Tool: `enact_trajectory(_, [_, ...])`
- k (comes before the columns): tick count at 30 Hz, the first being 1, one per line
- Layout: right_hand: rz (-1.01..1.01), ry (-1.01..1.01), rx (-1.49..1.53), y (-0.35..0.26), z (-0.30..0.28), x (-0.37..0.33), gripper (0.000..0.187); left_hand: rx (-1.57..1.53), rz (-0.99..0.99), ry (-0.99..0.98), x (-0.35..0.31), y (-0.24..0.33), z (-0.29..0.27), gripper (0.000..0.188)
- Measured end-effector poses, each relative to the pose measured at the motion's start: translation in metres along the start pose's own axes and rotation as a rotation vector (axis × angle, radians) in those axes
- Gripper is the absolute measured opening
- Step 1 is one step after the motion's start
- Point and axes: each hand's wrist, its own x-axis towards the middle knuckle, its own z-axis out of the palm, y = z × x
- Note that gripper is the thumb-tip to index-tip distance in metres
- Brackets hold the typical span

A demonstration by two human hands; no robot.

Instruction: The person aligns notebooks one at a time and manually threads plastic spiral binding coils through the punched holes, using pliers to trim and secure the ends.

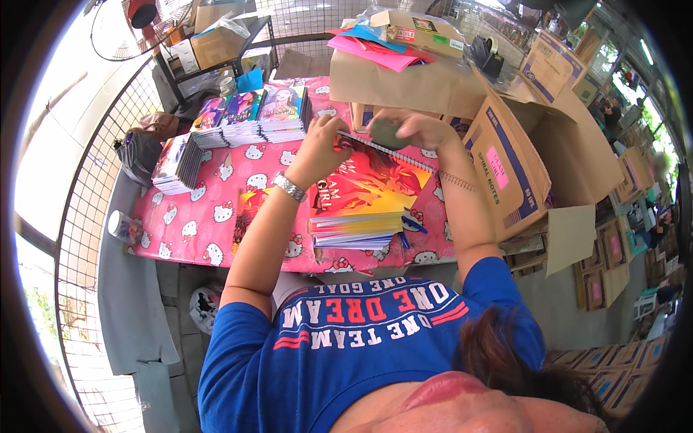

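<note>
A stack of spiral notebooks point(368, 189) with red, orange and yellow flame-like covers lies in front of me, its wire binding along the far edge. My left hand point(326, 144) bends its fingers over the top notebook's far left corner, by the end of the wire. Just beyond the binding, my right hand point(426, 132) pinches a rounded, dark grey-green thing point(387, 135); its exact kind is unclear. Another flame-coloured notebook point(253, 209) is partly hidden under my left forearm. A blue pen point(414, 225) lies to the right of the stack.
Several notebook piles point(283, 108) stand at the back left of the pink patterned tablecloth point(189, 234). An open cardboard box point(505, 169) is close on the right. Coloured sheets point(375, 49) top another box behind. A clear jar point(124, 226) sits at the left edge.
</note>
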Motion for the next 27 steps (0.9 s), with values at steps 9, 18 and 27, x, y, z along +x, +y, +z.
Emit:
enact_trajectory(9, [0.036,0.033,0.029,0.011,-0.009,0.023,0.063,-0.256,-0.196,-0.114,0.002,-0.009,-0.002,0.035])
enact_trajectory(18, [-0.191,-0.074,0.360,0.003,0.003,0.022,0.059,-0.396,-0.290,-0.165,0.004,0.005,-0.007,0.039])
enact_trajectory(27, [0.262,-0.029,-0.128,0.032,-0.032,0.042,0.047,-0.357,-0.271,-0.087,0.002,0.001,-0.009,0.041])
